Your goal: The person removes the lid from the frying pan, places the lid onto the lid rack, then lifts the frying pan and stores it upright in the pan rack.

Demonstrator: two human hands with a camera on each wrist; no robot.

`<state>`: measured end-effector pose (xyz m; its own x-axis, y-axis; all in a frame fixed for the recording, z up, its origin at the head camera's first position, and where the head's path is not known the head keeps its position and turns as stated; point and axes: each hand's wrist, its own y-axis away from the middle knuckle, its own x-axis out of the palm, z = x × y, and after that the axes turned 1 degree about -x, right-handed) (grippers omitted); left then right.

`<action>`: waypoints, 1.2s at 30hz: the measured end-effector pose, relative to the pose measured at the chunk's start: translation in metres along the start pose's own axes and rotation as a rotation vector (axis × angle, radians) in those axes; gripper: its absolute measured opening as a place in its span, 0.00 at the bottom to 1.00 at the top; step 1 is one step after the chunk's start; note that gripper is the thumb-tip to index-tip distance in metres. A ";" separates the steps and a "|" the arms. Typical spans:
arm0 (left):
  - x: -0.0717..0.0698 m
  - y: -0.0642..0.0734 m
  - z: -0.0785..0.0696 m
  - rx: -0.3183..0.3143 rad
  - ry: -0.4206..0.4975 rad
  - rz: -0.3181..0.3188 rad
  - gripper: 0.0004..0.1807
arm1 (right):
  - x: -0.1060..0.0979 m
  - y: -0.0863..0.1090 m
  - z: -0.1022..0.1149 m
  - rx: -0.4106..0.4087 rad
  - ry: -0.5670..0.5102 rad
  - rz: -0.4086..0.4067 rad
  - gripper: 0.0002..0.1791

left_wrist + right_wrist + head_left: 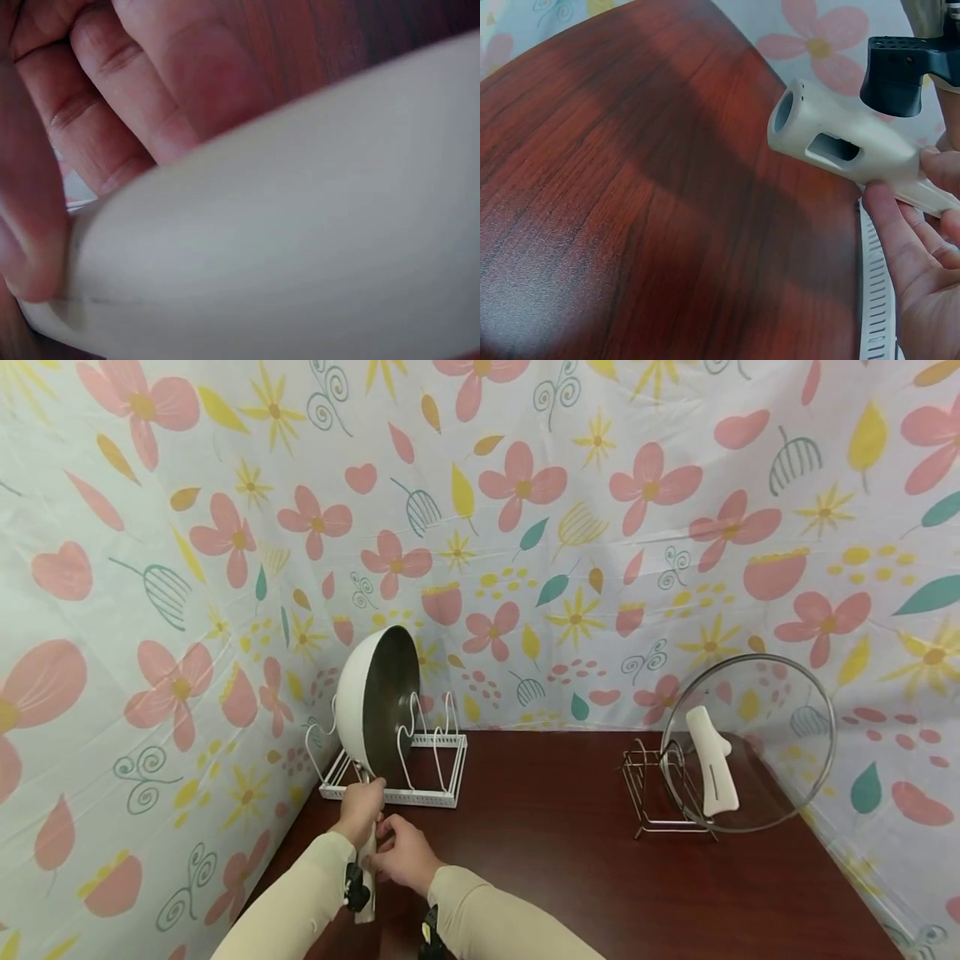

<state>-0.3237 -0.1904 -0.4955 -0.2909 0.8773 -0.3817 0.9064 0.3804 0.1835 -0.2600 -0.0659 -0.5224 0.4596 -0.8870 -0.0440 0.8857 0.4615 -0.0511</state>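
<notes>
A wok (354,702), white outside and dark inside, stands on edge in a white wire rack (420,795) at the left. Its long cream handle (366,906) points toward me, with a slot and an open end in the right wrist view. My left hand (360,812) grips the handle close to the pan; its thumb and fingers lie against the cream surface (300,225) in the left wrist view. Lower down, my right hand (408,853) pinches the handle from the right, its fingertips on the underside in the right wrist view.
On the right of the dark red-brown table (540,860), a glass lid (787,752) with a cream handle (712,764) leans in a small metal wire rack (652,789). Flower-patterned sheets (570,552) close off the back and left sides.
</notes>
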 end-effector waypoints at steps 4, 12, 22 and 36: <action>0.000 -0.001 0.004 0.000 0.007 0.010 0.20 | 0.002 0.001 -0.001 -0.008 -0.006 -0.006 0.18; 0.000 -0.005 0.011 -0.017 -0.028 0.041 0.18 | 0.004 0.003 -0.003 0.000 -0.033 -0.001 0.17; 0.002 -0.006 0.016 -0.053 0.000 0.024 0.14 | 0.005 0.003 -0.007 0.045 -0.043 0.004 0.17; 0.005 -0.007 0.022 -0.070 -0.028 0.022 0.11 | 0.002 0.006 -0.010 0.049 -0.017 0.015 0.16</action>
<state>-0.3247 -0.1952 -0.5183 -0.2617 0.8774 -0.4022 0.8884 0.3818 0.2548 -0.2546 -0.0654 -0.5328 0.4734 -0.8804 -0.0272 0.8807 0.4736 -0.0019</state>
